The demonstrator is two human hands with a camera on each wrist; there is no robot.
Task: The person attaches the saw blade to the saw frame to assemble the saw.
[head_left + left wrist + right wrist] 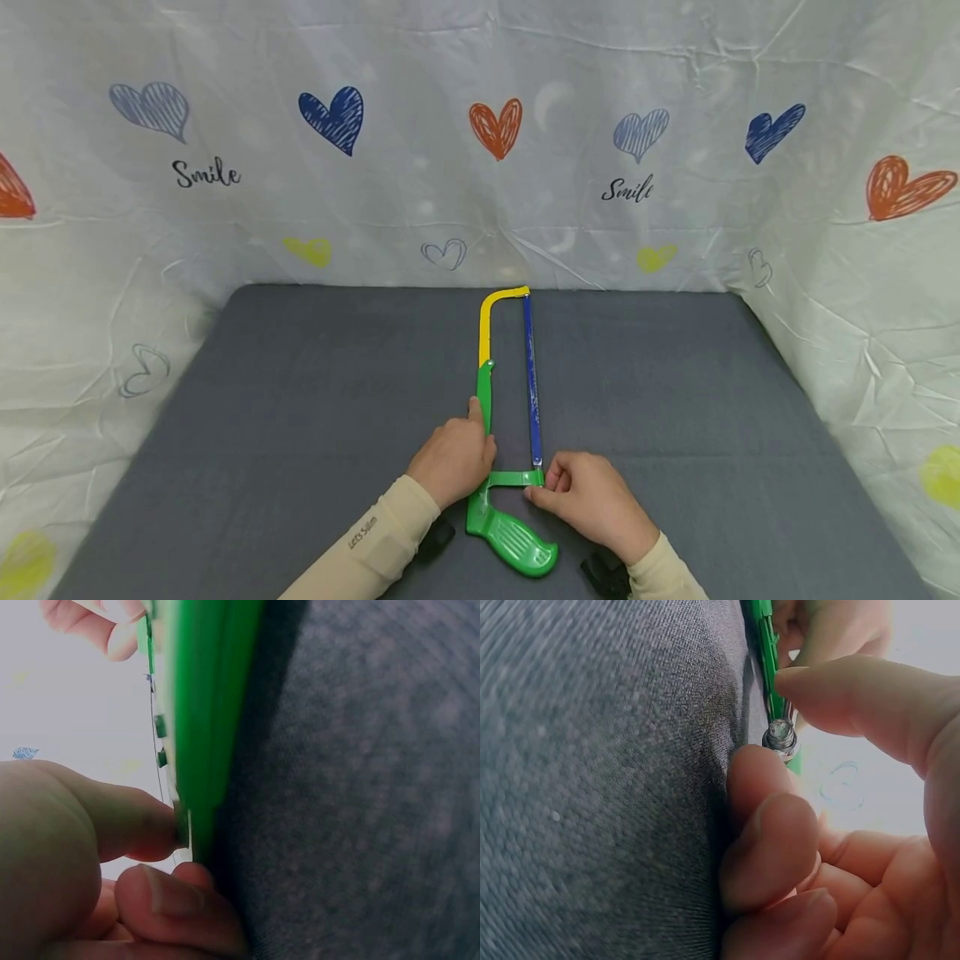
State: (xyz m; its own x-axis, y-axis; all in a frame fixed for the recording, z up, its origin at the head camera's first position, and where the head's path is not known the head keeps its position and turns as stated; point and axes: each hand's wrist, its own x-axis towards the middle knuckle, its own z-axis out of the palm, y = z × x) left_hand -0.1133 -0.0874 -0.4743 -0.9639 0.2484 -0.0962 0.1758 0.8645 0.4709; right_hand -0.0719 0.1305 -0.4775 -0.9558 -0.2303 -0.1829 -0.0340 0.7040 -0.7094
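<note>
A hacksaw lies on the grey cloth, with a yellow front frame, a green handle and a blue blade along its right side. My left hand holds the green part of the frame just above the handle, index finger laid along it. In the left wrist view, thumb and fingers close on the green frame. At the blade's near end, by the green bracket, is my right hand. Its thumb and fingertips pinch a small metal wing nut on a threaded end.
Grey cloth covers the table. A white sheet printed with hearts hangs behind and at both sides, meeting the table just beyond the saw's tip. Dark straps show at both wrists.
</note>
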